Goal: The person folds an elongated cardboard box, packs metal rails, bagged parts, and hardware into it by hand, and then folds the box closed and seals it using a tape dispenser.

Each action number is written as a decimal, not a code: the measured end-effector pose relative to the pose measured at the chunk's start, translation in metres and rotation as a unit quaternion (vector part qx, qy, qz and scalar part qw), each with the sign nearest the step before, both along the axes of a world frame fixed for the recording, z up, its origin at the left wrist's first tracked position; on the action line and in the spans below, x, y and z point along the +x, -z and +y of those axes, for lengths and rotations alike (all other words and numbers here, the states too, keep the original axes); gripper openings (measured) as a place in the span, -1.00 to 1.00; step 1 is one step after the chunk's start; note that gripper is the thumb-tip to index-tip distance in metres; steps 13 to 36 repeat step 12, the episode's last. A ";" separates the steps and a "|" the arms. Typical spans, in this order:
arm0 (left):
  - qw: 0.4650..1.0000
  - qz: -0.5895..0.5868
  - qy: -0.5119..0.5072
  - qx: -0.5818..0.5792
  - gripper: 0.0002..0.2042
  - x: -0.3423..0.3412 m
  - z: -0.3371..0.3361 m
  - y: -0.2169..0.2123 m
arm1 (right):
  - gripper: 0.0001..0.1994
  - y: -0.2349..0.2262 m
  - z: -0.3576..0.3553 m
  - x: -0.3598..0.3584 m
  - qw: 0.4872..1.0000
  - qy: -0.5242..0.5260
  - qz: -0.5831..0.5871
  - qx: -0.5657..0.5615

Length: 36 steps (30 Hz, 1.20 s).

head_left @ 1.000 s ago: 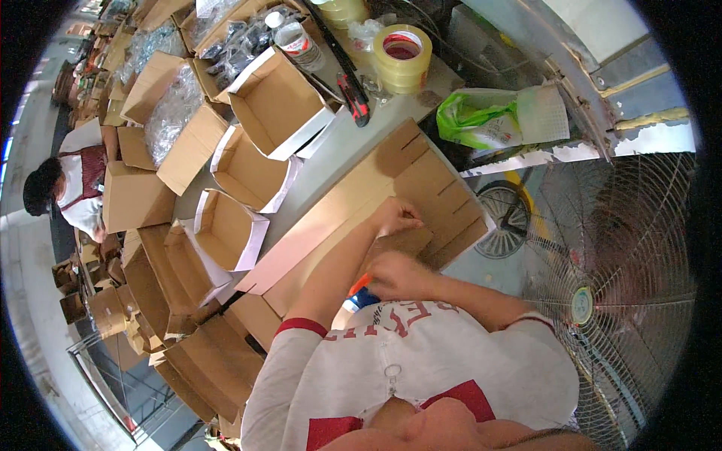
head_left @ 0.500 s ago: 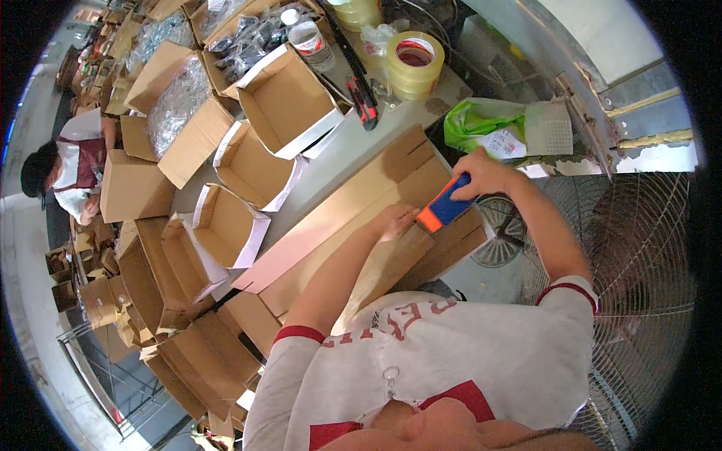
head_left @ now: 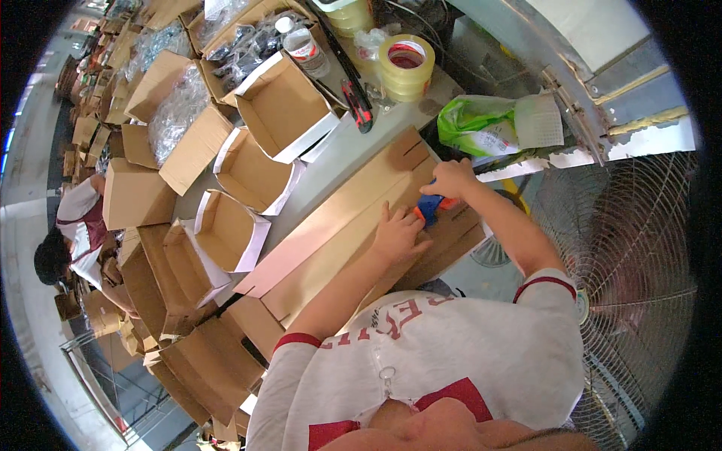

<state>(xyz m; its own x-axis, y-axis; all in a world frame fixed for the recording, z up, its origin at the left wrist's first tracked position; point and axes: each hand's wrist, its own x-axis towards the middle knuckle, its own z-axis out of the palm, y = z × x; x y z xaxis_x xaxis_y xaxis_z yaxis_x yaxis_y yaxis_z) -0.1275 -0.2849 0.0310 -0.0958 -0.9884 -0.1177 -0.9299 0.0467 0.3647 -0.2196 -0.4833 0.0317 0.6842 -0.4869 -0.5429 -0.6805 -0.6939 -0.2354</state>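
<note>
A long cardboard box [head_left: 353, 207] with slit flaps lies slantwise across the table in front of me. My right hand [head_left: 453, 180] grips a blue and orange tape dispenser [head_left: 430, 208] low over the box, near its right end. My left hand [head_left: 398, 234] rests on the cardboard just left of the dispenser, fingers spread and holding nothing. Whether tape runs from the dispenser to the box is too small to tell.
Open cardboard trays [head_left: 286, 109] stand along the table's left side. Beyond are a water bottle [head_left: 307, 51], a red and black utility knife [head_left: 357, 107] and tape rolls [head_left: 406, 68]. A green bag [head_left: 477, 124] lies right; a caged fan [head_left: 632, 255] stands close. A co-worker [head_left: 83, 225] bends at far left.
My right hand has tilted the tape dispenser and moved slightly left. My left hand's fingers have spread out on the cardboard. The co-worker has bent lower.
</note>
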 end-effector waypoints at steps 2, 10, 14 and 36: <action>0.997 -0.024 0.030 0.066 -0.51 -0.004 -0.007 0.002 | -0.45 -0.015 0.002 -0.013 0.999 0.039 -0.019 -0.002; 0.988 -0.034 -0.143 -0.046 -0.36 -0.032 0.029 0.024 | -0.55 0.012 0.110 -0.088 0.973 0.151 -0.123 -0.127; 0.983 -0.022 -0.174 0.054 -0.12 -0.024 0.074 0.004 | -0.36 0.076 0.134 -0.113 0.979 0.078 -0.049 -0.181; 0.983 -0.022 -0.174 0.054 -0.12 -0.024 0.074 0.004 | -0.36 0.076 0.134 -0.113 0.979 0.078 -0.049 -0.181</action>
